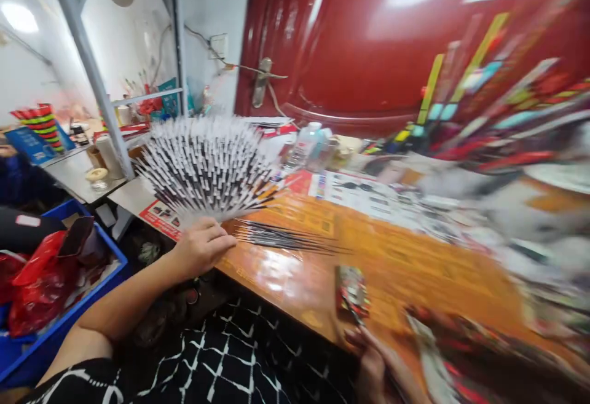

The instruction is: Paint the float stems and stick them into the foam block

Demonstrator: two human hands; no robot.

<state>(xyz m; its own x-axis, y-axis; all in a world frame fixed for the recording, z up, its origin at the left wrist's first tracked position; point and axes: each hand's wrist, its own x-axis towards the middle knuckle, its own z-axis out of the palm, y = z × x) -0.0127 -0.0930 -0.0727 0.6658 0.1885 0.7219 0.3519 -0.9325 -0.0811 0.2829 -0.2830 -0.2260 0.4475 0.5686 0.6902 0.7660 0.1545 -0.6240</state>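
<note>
Head view: glossy orange-brown tabletop (281, 275) gives room between the hands; its front edge slants past the left hand (203, 245). That hand curls at the near ends of thin, straight, black-grey rods (288, 238); pinching or only touching, cannot tell. Rods taper off rightward. Just beyond, a dense fan of black-and-white banded sticks (209, 167). Right hand (371, 355), blurred, grasps a slim dark tool (358, 319) near a small multicoloured rectangular piece (354, 287).

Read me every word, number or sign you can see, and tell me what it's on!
None can be read for sure.
White printed sheet: too blurred.
Red-and-white sheet: print too small.
Blue panel, far left: pale marks, too blurred.
Pale label, left edge: nothing readable.
</note>
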